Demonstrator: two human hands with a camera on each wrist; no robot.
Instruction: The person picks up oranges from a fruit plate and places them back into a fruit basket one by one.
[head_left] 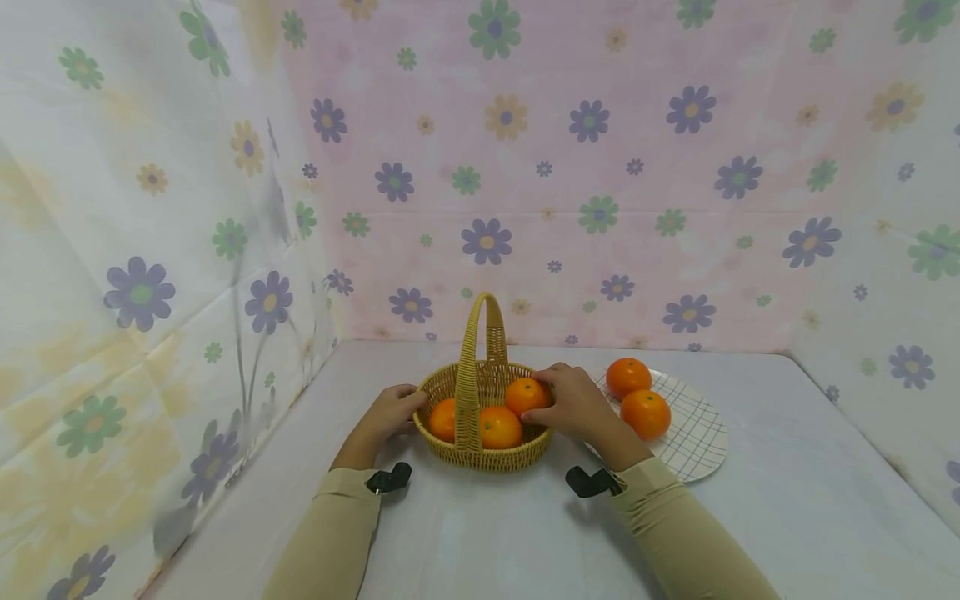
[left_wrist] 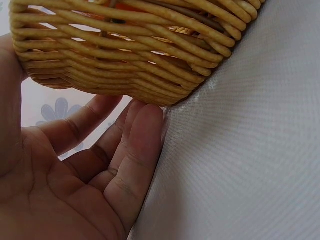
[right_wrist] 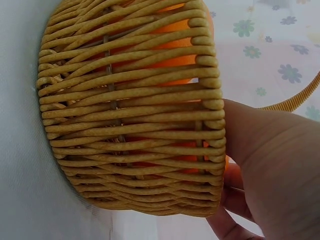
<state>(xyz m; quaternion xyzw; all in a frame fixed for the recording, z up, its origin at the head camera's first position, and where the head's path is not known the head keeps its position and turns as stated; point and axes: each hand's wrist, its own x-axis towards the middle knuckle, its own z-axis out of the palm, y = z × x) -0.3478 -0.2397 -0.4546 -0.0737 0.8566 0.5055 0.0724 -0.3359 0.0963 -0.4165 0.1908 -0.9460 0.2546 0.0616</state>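
Note:
A yellow wicker basket (head_left: 504,460) with a tall arched handle stands on the table, and three oranges show inside it. My left hand (head_left: 390,414) holds the basket at its left side; in the left wrist view its fingertips (left_wrist: 148,125) touch the woven wall low down near the tabletop. At the basket's right side, my right hand (head_left: 573,402) reaches over the rim and grips one orange (head_left: 527,395) between thumb and fingers. The other two oranges, one in front (head_left: 500,428) and one partly behind the handle (head_left: 442,419), lie beside it. In the right wrist view the woven wall (right_wrist: 135,110) hides most of the fruit.
A white plate (head_left: 697,433) with a dark grid pattern lies right of the basket, partly behind the right forearm. Two oranges (head_left: 646,415) sit on it. A white cloth (head_left: 495,542) covers the table, and flowered curtains (head_left: 555,183) stand behind and at both sides.

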